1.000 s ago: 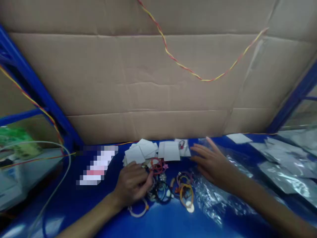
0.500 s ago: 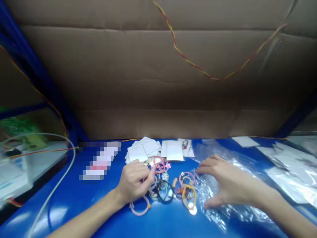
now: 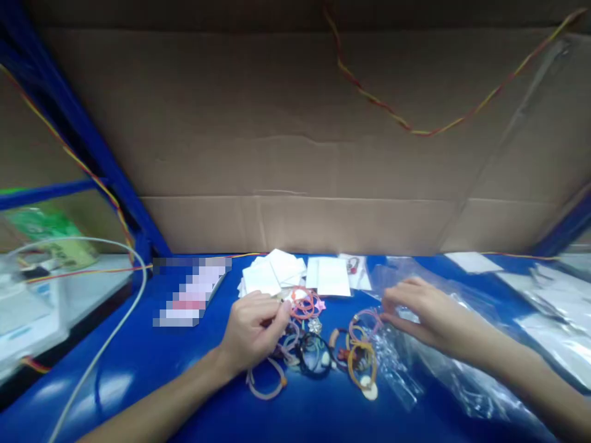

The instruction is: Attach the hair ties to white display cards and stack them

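My left hand point(image 3: 253, 329) is closed at the left side of a pile of elastic hair ties, thumb against the curled fingers; what it holds, if anything, is hidden. Nearest to it lie a pale lilac hair tie point(image 3: 266, 395), a black hair tie point(image 3: 302, 363) and an orange-red hair tie point(image 3: 301, 311). On the pile's right are a yellow hair tie point(image 3: 351, 368) and a pink one point(image 3: 356, 321). Over the clear plastic bags point(image 3: 462, 372), my right hand point(image 3: 422, 311) has thumb and fingertips drawn together beside the pink hair tie. Whether anything is between them is unclear.
White cards point(image 3: 262, 280) lie stacked behind the pile, with more cards point(image 3: 335, 277) beside them. At the right are packets in clear plastic point(image 3: 561, 344). A white cable point(image 3: 104, 357) loops along the left. Cardboard point(image 3: 295, 166) closes off the back.
My right hand has lifted slightly away from the crinkled bags, its thumb and fingers going from spread to drawn together. My left hand stays closed at the pile. The view has shifted a little.
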Motion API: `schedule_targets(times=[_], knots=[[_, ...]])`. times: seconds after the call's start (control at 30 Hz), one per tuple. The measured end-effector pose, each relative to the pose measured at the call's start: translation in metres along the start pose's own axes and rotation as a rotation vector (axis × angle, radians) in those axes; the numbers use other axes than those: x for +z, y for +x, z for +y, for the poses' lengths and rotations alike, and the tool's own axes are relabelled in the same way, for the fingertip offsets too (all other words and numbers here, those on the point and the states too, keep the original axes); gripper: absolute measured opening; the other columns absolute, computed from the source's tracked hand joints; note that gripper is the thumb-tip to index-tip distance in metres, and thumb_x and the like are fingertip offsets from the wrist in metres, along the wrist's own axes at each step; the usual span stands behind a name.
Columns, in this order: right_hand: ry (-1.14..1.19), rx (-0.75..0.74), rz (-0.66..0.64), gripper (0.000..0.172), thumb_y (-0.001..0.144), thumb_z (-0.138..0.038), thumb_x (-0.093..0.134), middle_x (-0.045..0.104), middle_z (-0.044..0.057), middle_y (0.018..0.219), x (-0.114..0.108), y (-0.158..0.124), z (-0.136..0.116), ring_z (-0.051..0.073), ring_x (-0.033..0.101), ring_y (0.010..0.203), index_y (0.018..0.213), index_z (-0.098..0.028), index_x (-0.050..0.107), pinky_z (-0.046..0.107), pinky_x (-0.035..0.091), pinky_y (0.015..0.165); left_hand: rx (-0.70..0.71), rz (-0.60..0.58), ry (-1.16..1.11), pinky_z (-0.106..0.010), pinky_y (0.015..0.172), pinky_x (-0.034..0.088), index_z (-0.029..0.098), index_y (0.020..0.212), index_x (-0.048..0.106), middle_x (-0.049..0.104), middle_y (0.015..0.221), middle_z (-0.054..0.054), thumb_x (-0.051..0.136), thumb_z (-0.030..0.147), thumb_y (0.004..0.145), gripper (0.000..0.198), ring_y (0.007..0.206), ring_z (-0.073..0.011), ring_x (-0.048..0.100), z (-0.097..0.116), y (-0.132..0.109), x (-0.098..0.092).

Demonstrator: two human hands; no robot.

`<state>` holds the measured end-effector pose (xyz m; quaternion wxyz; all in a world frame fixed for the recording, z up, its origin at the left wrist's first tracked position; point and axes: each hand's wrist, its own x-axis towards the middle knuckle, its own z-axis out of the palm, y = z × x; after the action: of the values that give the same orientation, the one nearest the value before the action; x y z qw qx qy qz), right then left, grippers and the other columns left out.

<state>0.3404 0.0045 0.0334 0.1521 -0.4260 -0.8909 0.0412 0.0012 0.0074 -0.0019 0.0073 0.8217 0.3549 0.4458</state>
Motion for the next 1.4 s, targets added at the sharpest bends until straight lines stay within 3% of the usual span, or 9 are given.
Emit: schedule_targets(times=[0.27,0.5,0.73,0.8,0.9,1.1,1.2,1.27,1.4], knots=[[0.322,0.171,0.177,0.027,0.102,-0.048,0.055,0.071,0.003,0.081,-0.015,0.003,0.004,0.023,0.067,0.071,0.089,-0.024,0.063,0.035,0.055,0.064,-0.065,0.026,0.001,-0.029,0.05,0.037,0.021,0.048,0.046,0.044,0.044,0.004,0.05,0.019,0.101,0.053,0.043,-0.0132,0.044,0.001,-0.001,0.001],[0.54,0.373,0.742,0.024,0.091,-0.045,0.072,0.063,-0.003,0.057,-0.013,0.006,-0.006,0.018,0.058,0.047,0.101,-0.024,0.065,0.028,0.043,0.045,0.004,0.029,0.063,-0.032,0.056,0.035,0.02,0.051,0.049,0.043,0.048,0.004,0.052,0.016,0.099,0.048,0.048,-0.0138,0.043,0.012,0.003,-0.007],[0.617,0.376,1.108,0.023,0.09,-0.039,0.075,0.077,0.003,0.076,-0.01,0.009,-0.029,0.02,0.07,0.062,0.106,-0.023,0.072,0.033,0.054,0.061,0.176,-0.095,0.081,-0.037,0.069,0.042,0.021,0.077,0.067,0.067,0.068,-0.002,0.058,0.016,0.094,0.02,0.067,-0.0194,0.056,0.031,-0.003,-0.007],[0.795,0.435,1.063,0.026,0.089,-0.042,0.076,0.076,0.002,0.075,-0.009,0.009,-0.031,0.017,0.065,0.051,0.108,-0.025,0.072,0.029,0.05,0.048,0.193,-0.11,0.071,-0.037,0.072,0.043,0.02,0.079,0.068,0.069,0.071,-0.002,0.059,0.015,0.093,0.017,0.07,-0.0197,0.058,0.035,-0.005,-0.006],[1.103,0.495,0.84,0.031,0.085,-0.046,0.079,0.073,-0.002,0.066,-0.008,0.009,-0.035,0.009,0.049,0.03,0.106,-0.027,0.07,0.021,0.031,0.03,0.163,-0.131,0.072,-0.036,0.075,0.043,0.019,0.083,0.067,0.07,0.077,-0.003,0.059,0.014,0.093,0.015,0.074,-0.0198,0.059,0.036,-0.007,-0.005],[1.303,0.55,0.315,0.03,0.09,-0.052,0.072,0.071,-0.002,0.06,0.018,0.005,-0.06,0.006,0.039,0.025,0.106,-0.027,0.072,0.018,0.01,0.028,-0.139,-0.13,0.287,-0.046,0.091,0.049,0.019,0.109,0.064,0.072,0.112,-0.012,0.058,0.025,0.096,0.015,0.108,-0.0315,0.065,0.006,-0.001,-0.007],[1.3,0.549,0.255,0.032,0.089,-0.052,0.073,0.073,0.0,0.063,0.033,0.003,-0.064,0.005,0.038,0.028,0.109,-0.026,0.076,0.019,0.012,0.029,-0.218,-0.166,0.402,-0.056,0.11,0.044,0.017,0.127,0.059,0.06,0.143,-0.019,0.063,0.034,0.094,0.038,0.136,-0.0392,0.051,-0.019,-0.003,-0.008],[1.244,0.564,0.255,0.037,0.087,-0.052,0.074,0.068,-0.001,0.054,0.038,0.002,-0.061,0.006,0.035,0.028,0.111,-0.024,0.079,0.02,0.013,0.03,-0.274,-0.211,0.425,-0.057,0.11,0.045,0.016,0.134,0.055,0.061,0.143,-0.021,0.063,0.039,0.094,0.047,0.137,-0.04,0.053,-0.031,-0.006,-0.008],[1.1,0.572,0.355,0.043,0.088,-0.053,0.072,0.054,-0.005,0.039,0.037,0.004,-0.055,0.007,0.031,0.027,0.115,-0.021,0.081,0.02,0.015,0.03,-0.273,-0.322,0.384,-0.045,0.103,0.056,0.017,0.127,0.064,0.073,0.129,-0.016,0.057,0.04,0.098,0.037,0.121,-0.0331,0.068,-0.037,-0.007,-0.009]])
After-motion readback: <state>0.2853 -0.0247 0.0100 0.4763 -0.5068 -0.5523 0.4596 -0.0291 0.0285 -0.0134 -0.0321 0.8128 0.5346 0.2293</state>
